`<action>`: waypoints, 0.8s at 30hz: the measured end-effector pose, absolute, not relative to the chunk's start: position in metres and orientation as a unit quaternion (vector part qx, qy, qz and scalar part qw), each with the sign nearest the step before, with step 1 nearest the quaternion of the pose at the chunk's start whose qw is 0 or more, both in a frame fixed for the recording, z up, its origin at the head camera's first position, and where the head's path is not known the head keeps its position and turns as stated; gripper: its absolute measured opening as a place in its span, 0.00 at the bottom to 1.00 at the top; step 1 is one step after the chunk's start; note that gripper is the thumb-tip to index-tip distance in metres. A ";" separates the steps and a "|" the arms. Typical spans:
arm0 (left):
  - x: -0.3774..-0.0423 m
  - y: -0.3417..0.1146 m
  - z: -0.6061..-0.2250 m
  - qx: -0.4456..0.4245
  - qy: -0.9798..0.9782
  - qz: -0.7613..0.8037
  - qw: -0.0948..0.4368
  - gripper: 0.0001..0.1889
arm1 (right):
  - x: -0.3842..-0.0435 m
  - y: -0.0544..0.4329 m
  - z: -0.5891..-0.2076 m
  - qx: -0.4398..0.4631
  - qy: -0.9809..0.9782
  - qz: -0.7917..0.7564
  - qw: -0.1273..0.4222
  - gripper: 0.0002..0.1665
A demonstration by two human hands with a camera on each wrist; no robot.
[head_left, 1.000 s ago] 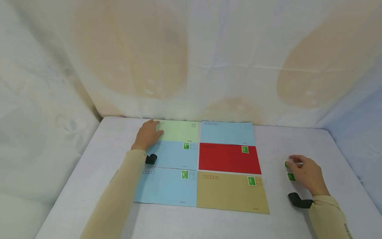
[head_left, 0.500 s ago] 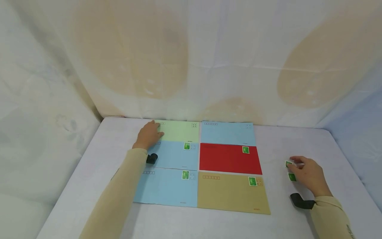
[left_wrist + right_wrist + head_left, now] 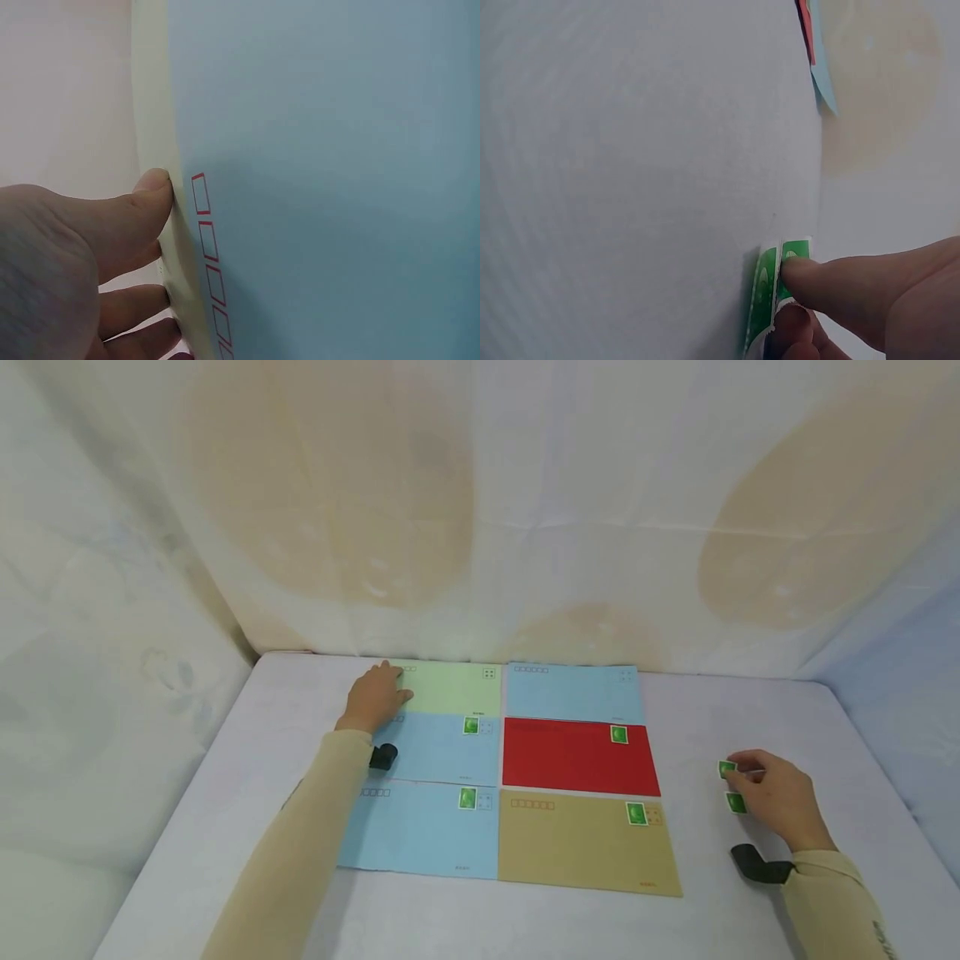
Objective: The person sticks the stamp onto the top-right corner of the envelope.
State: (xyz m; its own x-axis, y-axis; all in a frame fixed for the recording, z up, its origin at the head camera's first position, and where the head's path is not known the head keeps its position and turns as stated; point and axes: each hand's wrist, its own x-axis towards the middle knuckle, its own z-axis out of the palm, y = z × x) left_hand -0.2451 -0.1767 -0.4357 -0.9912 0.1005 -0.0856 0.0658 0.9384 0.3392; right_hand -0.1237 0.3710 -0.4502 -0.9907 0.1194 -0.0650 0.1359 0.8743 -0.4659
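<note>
My left hand (image 3: 371, 697) rests on the left end of a light green envelope (image 3: 453, 689) at the back left. In the left wrist view its thumb and fingers touch the pale strip of that envelope (image 3: 154, 90), beyond a blue envelope (image 3: 322, 112). Off to the right, my right hand (image 3: 776, 802) pinches a green postage stamp (image 3: 726, 768) between thumb and finger. Close beside it is a second green stamp (image 3: 736, 802). The right wrist view shows the thumb over the pinched stamp (image 3: 798, 247), with the other stamp (image 3: 763, 281) alongside.
Two columns of envelopes cover the middle of the white table (image 3: 405, 914). The red envelope (image 3: 570, 756), the brown envelope (image 3: 577, 847) and two left blue envelopes (image 3: 420, 839) bear green stamps. Another blue envelope (image 3: 573, 695) lies at the back right. A curtain hangs behind.
More of the stamp at my right fingertips has come into sight; that hand has barely moved. The left hand stays on the green envelope. The view has shifted slightly.
</note>
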 end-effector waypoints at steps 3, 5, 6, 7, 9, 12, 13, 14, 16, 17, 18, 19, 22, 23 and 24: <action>-0.247 -0.176 -0.437 0.039 0.983 0.169 0.053 0.29 | -0.123 0.371 -0.451 0.067 0.968 -0.242 0.002 0.18; -0.247 -0.176 -0.437 0.038 0.983 0.169 0.055 0.29 | -0.122 0.371 -0.450 0.062 0.968 -0.242 -0.008 0.15; -0.248 -0.176 -0.436 0.039 0.984 0.168 0.055 0.29 | -0.122 0.371 -0.450 0.058 0.968 -0.243 -0.012 0.14; -0.248 -0.176 -0.436 0.039 0.984 0.167 0.055 0.29 | -0.121 0.371 -0.449 0.054 0.969 -0.243 -0.016 0.13; -0.248 -0.175 -0.436 0.038 0.984 0.166 0.055 0.29 | -0.121 0.372 -0.448 0.048 0.969 -0.242 -0.015 0.12; -0.249 -0.175 -0.436 0.038 0.984 0.165 0.054 0.29 | -0.122 0.373 -0.444 0.044 0.970 -0.239 -0.003 0.13; -0.249 -0.174 -0.435 0.038 0.984 0.165 0.054 0.29 | -0.122 0.374 -0.442 0.044 0.970 -0.237 0.002 0.13; -0.249 -0.174 -0.435 0.038 0.984 0.165 0.054 0.29 | -0.123 0.374 -0.441 0.045 0.970 -0.237 0.007 0.14; -0.248 -0.174 -0.434 0.037 0.984 0.166 0.054 0.29 | -0.123 0.375 -0.438 0.045 0.971 -0.235 0.011 0.14; -0.248 -0.174 -0.434 0.036 0.984 0.167 0.054 0.29 | -0.123 0.375 -0.436 0.046 0.971 -0.235 0.012 0.14; -0.248 -0.173 -0.434 0.035 0.984 0.166 0.054 0.30 | -0.123 0.374 -0.435 0.047 0.971 -0.233 0.012 0.14; -0.247 -0.173 -0.433 0.034 0.984 0.166 0.054 0.30 | -0.123 0.374 -0.434 0.049 0.971 -0.234 0.012 0.14; -0.246 -0.172 -0.433 0.030 0.984 0.170 0.054 0.30 | -0.122 0.371 -0.432 0.050 0.971 -0.234 0.009 0.14; -0.246 -0.172 -0.433 0.029 0.984 0.170 0.054 0.30 | -0.122 0.370 -0.432 0.050 0.971 -0.235 0.008 0.14; -0.246 -0.172 -0.433 0.028 0.984 0.170 0.054 0.30 | -0.122 0.369 -0.431 0.049 0.970 -0.236 0.007 0.14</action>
